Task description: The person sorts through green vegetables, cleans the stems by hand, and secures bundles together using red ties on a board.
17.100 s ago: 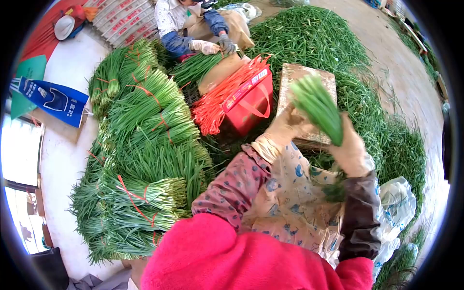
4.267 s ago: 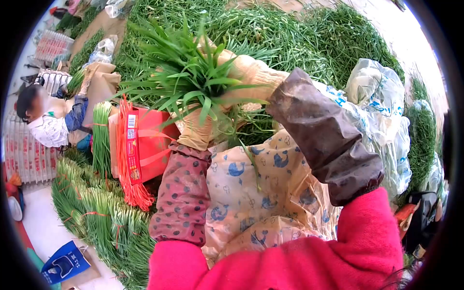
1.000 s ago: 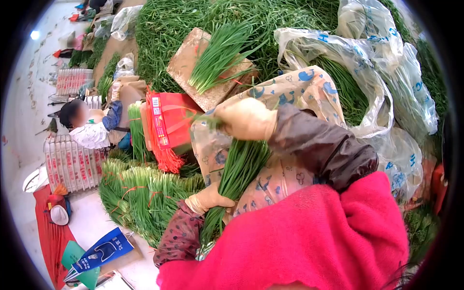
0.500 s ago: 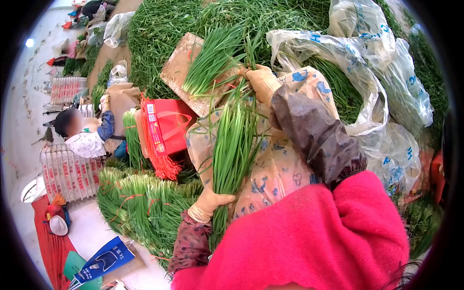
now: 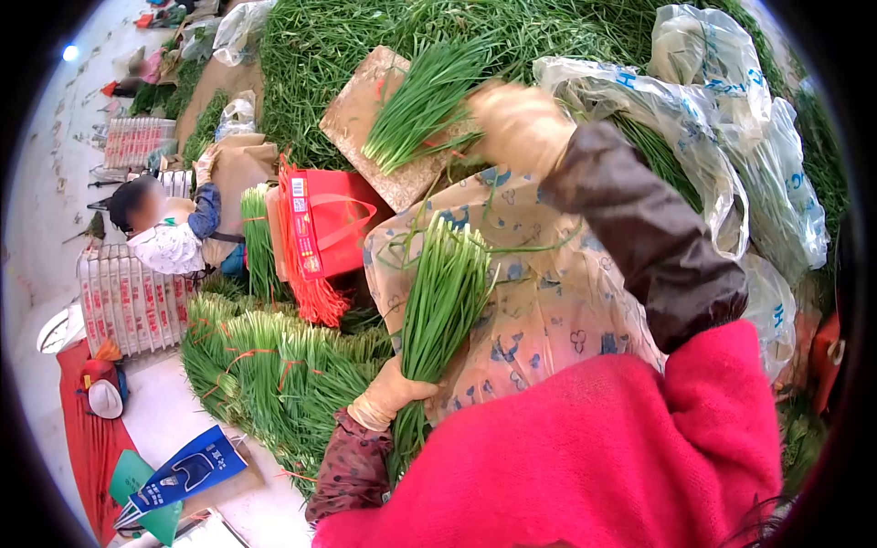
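My left hand (image 5: 395,395), in a pale glove, is wrapped round the middle of a bunch of garlic chives (image 5: 443,306), above the patterned plastic apron (image 5: 539,338). The bunch's pale cut ends point up and away from me. Motion smears my right hand (image 5: 519,126), also gloved, so its fingers cannot be made out. It is just right of a board (image 5: 352,114), where another bunch of chives (image 5: 425,105) lies. A few loose stalks trail across the apron.
A red bag (image 5: 333,219) with red ties stands beyond my left hand. Stacked chive bundles (image 5: 283,374) lie at left. Loose greens (image 5: 365,27) spread behind, with clear plastic bags (image 5: 731,128) at right. Another person (image 5: 164,233) works at far left.
My right hand has moved away from the bunch's upper end, pulling off leafy bits, and the pale ends now show even. My left hand keeps its hold.
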Demonstrator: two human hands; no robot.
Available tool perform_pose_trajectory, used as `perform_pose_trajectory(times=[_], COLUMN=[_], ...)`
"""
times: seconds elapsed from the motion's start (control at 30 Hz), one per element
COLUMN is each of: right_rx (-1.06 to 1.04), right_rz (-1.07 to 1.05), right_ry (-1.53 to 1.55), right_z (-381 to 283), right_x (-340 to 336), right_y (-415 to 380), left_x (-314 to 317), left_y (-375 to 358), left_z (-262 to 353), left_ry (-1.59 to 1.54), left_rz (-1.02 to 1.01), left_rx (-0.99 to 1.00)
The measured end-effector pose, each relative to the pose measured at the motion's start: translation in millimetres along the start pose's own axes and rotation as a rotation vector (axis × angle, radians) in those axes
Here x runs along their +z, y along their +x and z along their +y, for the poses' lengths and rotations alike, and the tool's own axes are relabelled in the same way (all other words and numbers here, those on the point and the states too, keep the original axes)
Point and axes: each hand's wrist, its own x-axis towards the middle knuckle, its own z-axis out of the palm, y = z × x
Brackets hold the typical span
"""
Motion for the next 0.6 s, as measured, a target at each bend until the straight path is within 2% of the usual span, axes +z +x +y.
perform_pose_trajectory(times=[0.07, 0.1, 0.13, 0.2, 0.23, 0.3, 0.33, 0.4, 0.43, 0.47, 0.53, 0.6], right_rx=[-0.359, -0.471, -0.498, -0.38, -0.37, -0.352, -0.343, -0.219, -0.219, -0.171, -0.131, -0.046], right_rz=[0.028, 0.01, 0.068, 0.091, 0.093, -0.291, -0.297, -0.376, -0.21, -0.272, -0.146, -0.146], right_ry=[0.293, 0.249, 0.159, 0.171, 0.172, 0.207, 0.207, 0.286, 0.349, 0.34, 0.289, 0.285], right_z=[-45, -64, -75, -88, -89, -89, -89, -91, -81, -70, -49, -25], right_x=[-1, -14, -9, 12, 26, 55, 68, 74, 77, 75, 104, 84], right_y=[-16, -31, -37, -43, -41, -37, -37, -42, -49, -43, -32, -29], left_x=[-3, 0, 5, 11, 11, 10, 11, 18, 20, 22, 29, 31], left_y=[8, 8, 5, 3, 4, 11, 12, 12, 13, 12, 5, -2], left_z=[-7, 0, 10, 12, 10, 2, -1, -2, -2, 0, 11, 19], left_ry=[0.172, 0.18, 0.278, 0.38, 0.46, 0.729, 0.728, 0.908, 0.987, 0.984, 1.089, 1.149], left_rz=[0.074, 0.071, 0.097, 0.12, 0.159, 0.253, 0.242, 0.387, 0.392, 0.385, 0.462, 0.463], left_rx=[0.216, 0.212, 0.162, 0.105, 0.161, 0.314, 0.313, 0.187, 0.142, 0.141, 0.105, 0.099])
